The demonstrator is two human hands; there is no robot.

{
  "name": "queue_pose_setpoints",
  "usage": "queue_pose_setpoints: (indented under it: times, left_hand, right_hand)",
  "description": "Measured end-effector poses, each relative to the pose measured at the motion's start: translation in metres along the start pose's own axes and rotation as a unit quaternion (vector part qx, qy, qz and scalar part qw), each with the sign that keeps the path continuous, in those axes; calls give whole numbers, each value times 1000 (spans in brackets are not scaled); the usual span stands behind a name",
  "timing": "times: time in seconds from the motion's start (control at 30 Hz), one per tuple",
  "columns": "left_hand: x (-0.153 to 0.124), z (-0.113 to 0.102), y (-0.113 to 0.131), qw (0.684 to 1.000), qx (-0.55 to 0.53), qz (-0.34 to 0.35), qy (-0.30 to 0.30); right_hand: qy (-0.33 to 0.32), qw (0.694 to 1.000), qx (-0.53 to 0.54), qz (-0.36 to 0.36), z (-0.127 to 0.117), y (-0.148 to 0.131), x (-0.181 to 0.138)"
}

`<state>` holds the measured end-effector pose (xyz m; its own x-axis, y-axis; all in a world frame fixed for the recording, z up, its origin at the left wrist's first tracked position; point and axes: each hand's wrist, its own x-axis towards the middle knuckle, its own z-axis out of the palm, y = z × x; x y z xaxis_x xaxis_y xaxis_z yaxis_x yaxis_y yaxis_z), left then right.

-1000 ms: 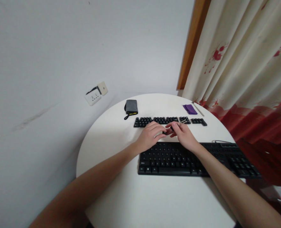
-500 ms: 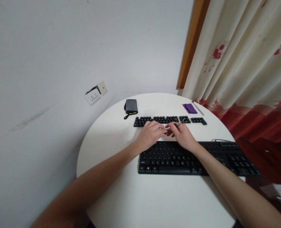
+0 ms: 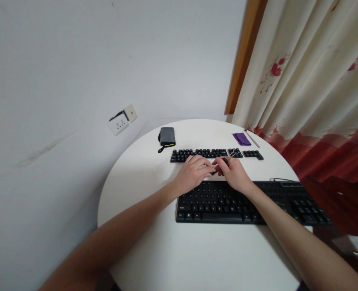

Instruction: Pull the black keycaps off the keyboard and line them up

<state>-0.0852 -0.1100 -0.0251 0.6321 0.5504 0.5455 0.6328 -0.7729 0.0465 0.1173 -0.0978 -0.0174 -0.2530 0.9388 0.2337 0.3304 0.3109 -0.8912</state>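
My left hand [image 3: 192, 173] is closed in a pinch on a small black keycap [image 3: 213, 173]. Right beside it, my right hand [image 3: 232, 171] curls around a small dark object [image 3: 225, 161] whose kind I cannot make out; its fingers are close to the keycap. Both hands are above the back edge of a black keyboard [image 3: 221, 217]. Its upper left rows show bare key posts, while caps sit on its lower rows. Behind the hands, loose black keycaps [image 3: 211, 153] lie in grouped rows. A light-coloured wire tool [image 3: 235, 152] rests on one group.
The round white table [image 3: 136, 182] also carries a grey folded cloth or pouch [image 3: 167, 135] with a black loop, a purple cloth [image 3: 242, 139] and a thin pale stick [image 3: 253, 140]. A wall with a socket [image 3: 118, 123] borders the left, a curtain [image 3: 312, 81] the right.
My hands have shifted very slightly, and the keycap at my left fingertips shows more clearly. My right hand's dark object is a little more visible. The things on the table stay put.
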Motion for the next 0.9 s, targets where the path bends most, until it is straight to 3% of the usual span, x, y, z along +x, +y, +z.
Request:
queue_pose_setpoints:
  times: [0.13,0.33,0.5,0.63,0.9]
  left_hand:
    - [0,1,-3,1000,-27,-2,5]
    - [-2,4,-33,989,-54,-112,76]
    - [-8,8,-54,985,-6,-173,4]
    - [-11,15,-57,983,21,-172,-53]
    - [-12,17,-59,984,23,-171,-47]
  right_hand:
    - [1,999,38,28,1,3,2]
    - [52,996,61,46,0,11,7]
    - [49,996,54,44,0,13,8]
    - [35,998,40,44,2,16,8]
    - [27,998,37,46,2,16,8]
